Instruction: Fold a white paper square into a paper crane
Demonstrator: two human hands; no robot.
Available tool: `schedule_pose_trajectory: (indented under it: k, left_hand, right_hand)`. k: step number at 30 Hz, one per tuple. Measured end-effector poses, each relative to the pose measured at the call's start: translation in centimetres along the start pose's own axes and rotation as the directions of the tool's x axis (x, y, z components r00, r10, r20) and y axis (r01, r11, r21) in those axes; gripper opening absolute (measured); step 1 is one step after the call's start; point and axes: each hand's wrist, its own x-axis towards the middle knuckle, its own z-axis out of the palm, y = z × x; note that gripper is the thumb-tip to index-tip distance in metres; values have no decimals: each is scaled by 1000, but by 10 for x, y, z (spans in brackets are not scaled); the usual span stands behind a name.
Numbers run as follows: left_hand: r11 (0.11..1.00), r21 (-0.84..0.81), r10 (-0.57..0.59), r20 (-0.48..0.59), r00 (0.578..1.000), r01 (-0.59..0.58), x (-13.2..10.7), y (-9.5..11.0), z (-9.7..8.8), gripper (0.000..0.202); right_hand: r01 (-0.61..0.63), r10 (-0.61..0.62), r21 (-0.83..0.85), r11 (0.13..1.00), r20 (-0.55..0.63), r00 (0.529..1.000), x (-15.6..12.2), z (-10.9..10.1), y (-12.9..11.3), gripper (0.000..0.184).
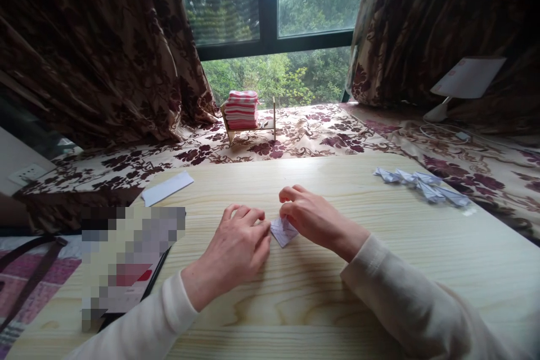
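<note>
A small piece of folded white paper (283,233) with faint lines lies on the wooden table between my hands. My left hand (241,239) is at its left edge, fingers curled and thumb and forefinger close together against the paper. From the right, my right hand (313,216) reaches over the paper, its fingers bent and closed on the upper right part. The fingertips partly cover the paper there, so the exact grip is hidden. Several folded paper pieces (422,184) lie in a cluster at the table's far right.
A white paper strip (169,188) rests near the far left edge of the table (337,304). Below it lies a blurred-out tablet-like object (130,270). Beyond the table, a small rack (274,121) carries folded pink-striped cloths (242,111), and a lamp (468,77) stands at right.
</note>
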Motion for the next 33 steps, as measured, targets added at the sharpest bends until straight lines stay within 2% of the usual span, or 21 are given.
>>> schedule_pose_trajectory:
  k: [3, 6, 10, 15, 22, 29, 33]
  left_hand:
    - [990, -91, -113, -70, 991, 107, 8, 9, 3, 19]
    - [977, -140, -176, -79, 981, 163, 16, 16, 16, 14]
    - [952, -217, -247, -128, 961, 216, 20, 13, 31, 6]
    - [943, -286, -223, -163, 961, 170, 21, 5, 35, 14]
    - [938, -313, -219, -192, 957, 152, 22, 5, 36, 14]
    - [945, -303, -197, -218, 956, 126, 21, 3, 38, 14]
    - [939, -315, -209, -218, 953, 134, 20, 4, 38, 12]
  right_hand:
    - [-5, 6, 38, 999, -12, 1000, -3, 3, 3, 19]
    - [-20, 22, 77, 997, -23, 1000, -7, 7, 5, 15]
    - [-35, 38, 118, 992, -16, 999, -9, 11, 8, 15]
    - [-20, 17, 143, 989, 24, 1000, -3, 8, 10, 15]
    - [21, -32, 164, 986, 70, 997, 0, 2, 13, 17]
    - [-34, 29, 145, 989, 42, 999, -3, 3, 26, 18]
    - [-66, 66, 139, 988, 0, 998, -22, 2, 31, 20]
